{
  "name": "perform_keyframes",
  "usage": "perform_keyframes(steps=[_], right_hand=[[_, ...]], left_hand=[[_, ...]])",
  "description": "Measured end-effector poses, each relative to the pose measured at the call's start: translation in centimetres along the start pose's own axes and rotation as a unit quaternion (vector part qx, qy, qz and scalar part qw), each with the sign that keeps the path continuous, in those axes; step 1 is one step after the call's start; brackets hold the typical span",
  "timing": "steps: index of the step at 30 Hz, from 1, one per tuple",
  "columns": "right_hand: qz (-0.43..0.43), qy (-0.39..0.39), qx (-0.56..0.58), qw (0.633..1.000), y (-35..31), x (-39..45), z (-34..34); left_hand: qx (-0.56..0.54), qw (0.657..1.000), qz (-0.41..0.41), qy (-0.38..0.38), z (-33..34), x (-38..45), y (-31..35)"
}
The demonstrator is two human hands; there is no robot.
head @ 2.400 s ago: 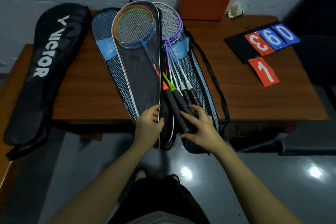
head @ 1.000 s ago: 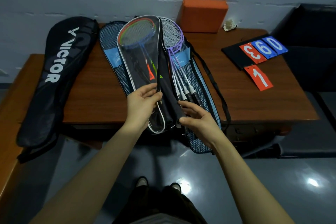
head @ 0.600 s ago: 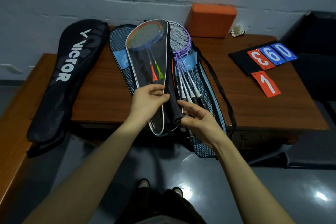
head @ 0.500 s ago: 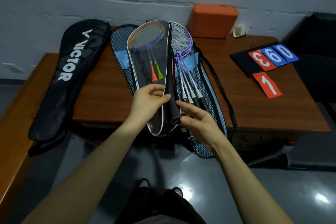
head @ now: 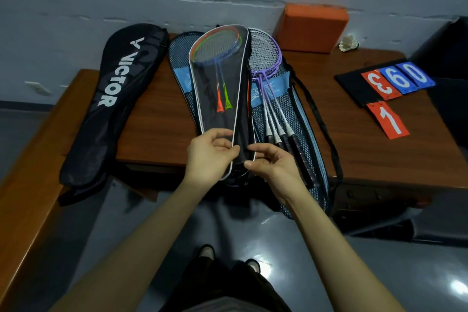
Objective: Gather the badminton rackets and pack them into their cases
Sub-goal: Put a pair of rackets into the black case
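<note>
A black case with a clear front and white piping (head: 222, 76) lies in the middle of the wooden table (head: 162, 124). Inside it are two rackets with orange, green and blue frames (head: 215, 45). My left hand (head: 209, 153) grips the case's near end. My right hand (head: 273, 167) pinches the same end from the right. Under it lies an open blue mesh case (head: 296, 119) holding several purple rackets (head: 268, 58) with white and black handles. A black Victor case (head: 119, 94) lies at the table's left.
An orange block (head: 312, 28) and a shuttlecock (head: 349, 43) sit by the back wall. Red and blue score cards (head: 390, 88) lie at the right. A dark chair (head: 450, 58) stands beyond the right edge, and a wooden bench (head: 27, 185) runs along the left.
The two colourful rackets have slid fully into the clear-front case, so their handles no longer stick out. Both hands have come together at the case's near end.
</note>
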State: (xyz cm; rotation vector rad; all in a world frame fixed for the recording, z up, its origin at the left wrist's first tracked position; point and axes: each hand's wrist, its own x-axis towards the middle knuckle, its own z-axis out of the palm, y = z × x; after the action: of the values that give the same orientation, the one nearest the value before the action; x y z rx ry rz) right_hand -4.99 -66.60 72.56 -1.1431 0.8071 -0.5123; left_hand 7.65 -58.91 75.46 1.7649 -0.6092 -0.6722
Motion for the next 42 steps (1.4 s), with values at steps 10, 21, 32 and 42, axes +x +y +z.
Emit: perform_keyframes(steps=[10,21,32,42], right_hand=[[-0.027,0.020,-0.010,0.999,-0.2,-0.7,-0.8],[-0.075,0.048,0.005,0.996,-1.0,0.2,-2.8],[-0.031,0.168,-0.291,0.941,2.6,1.1,-8.9],[-0.079,0.192,-0.530,0.822,3.7,8.4,-9.0]], left_hand=[[-0.066,0.997,-0.014,-0.038,1.2,0.0,0.6],[-0.123,0.992,0.022,-0.033,3.6,0.5,1.7],[0.484,0.823,0.201,-0.221,7.6,2.6,-5.7],[0.500,0.807,0.231,-0.212,8.2,11.3,-6.2]])
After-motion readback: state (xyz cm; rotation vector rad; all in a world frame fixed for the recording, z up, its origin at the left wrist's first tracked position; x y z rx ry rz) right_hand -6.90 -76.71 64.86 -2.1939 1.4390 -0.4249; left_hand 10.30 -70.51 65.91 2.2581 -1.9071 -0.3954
